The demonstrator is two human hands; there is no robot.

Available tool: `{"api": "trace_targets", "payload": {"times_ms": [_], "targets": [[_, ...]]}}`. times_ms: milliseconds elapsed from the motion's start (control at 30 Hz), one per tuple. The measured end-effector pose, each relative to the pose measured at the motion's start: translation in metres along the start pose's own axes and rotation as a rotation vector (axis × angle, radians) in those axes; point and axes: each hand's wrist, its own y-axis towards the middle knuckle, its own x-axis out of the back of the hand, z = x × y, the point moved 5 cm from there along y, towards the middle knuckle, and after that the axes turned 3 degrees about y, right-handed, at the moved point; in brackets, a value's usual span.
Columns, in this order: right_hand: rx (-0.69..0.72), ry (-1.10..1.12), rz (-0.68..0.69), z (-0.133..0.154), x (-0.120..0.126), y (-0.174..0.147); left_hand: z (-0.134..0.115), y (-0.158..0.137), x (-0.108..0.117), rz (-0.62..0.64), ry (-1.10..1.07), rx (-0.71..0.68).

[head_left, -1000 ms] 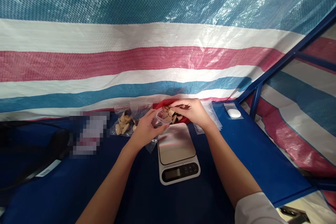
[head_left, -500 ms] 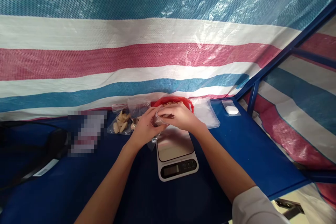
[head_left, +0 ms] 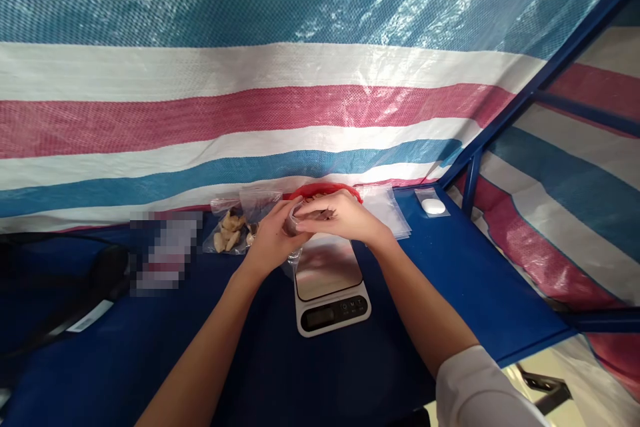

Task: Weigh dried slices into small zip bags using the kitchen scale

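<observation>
Between my two hands is a clear plastic bag (head_left: 295,256), its lower part hanging beside the scale. My left hand (head_left: 273,238) is closed around the bag's left side. The fingers of my right hand (head_left: 337,215) pinch at its upper edge; what else may be in them is hidden. Below the hands lies a white kitchen scale (head_left: 327,270) with a shiny plate and a dark display strip. Behind the right hand shows the rim of a red basket (head_left: 320,187) with pale pieces in it.
Left of my hands lie a clear bag of light brown chunks (head_left: 229,233) and another bag (head_left: 259,200) partly covered. A stack of clear bags (head_left: 387,210) and a small bag with a white oval object (head_left: 433,206) lie right. Black straps (head_left: 95,287) lie far left.
The view has shifted slightly, so the scale and bags appear a little further left. Both hands stay at the bag, with the right fingers slightly shifted along its edge.
</observation>
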Motion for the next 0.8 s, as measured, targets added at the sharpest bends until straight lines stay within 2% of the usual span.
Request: {"api": "trace_targets", "payload": {"times_ms": [100,233,433,600,800], "targets": [[0.105,0.019,0.019,0.004,0.001,-0.002,-0.002,-0.001,-0.004,0.035,0.069,-0.006],[0.094,0.21,-0.013,-0.001,0.009,-0.012,-0.007,-0.005,-0.008,0.097,0.165,-0.016],[-0.079,0.467,-0.119,-0.031,0.018,-0.045,-0.015,-0.014,-0.014,0.192,0.203,-0.048],[-0.246,0.636,-0.16,-0.062,0.009,-0.078,-0.014,-0.034,-0.018,0.192,0.232,-0.057],[-0.343,0.743,-0.217,-0.082,0.001,-0.104,-0.006,-0.059,-0.017,0.182,0.281,0.01]]}}
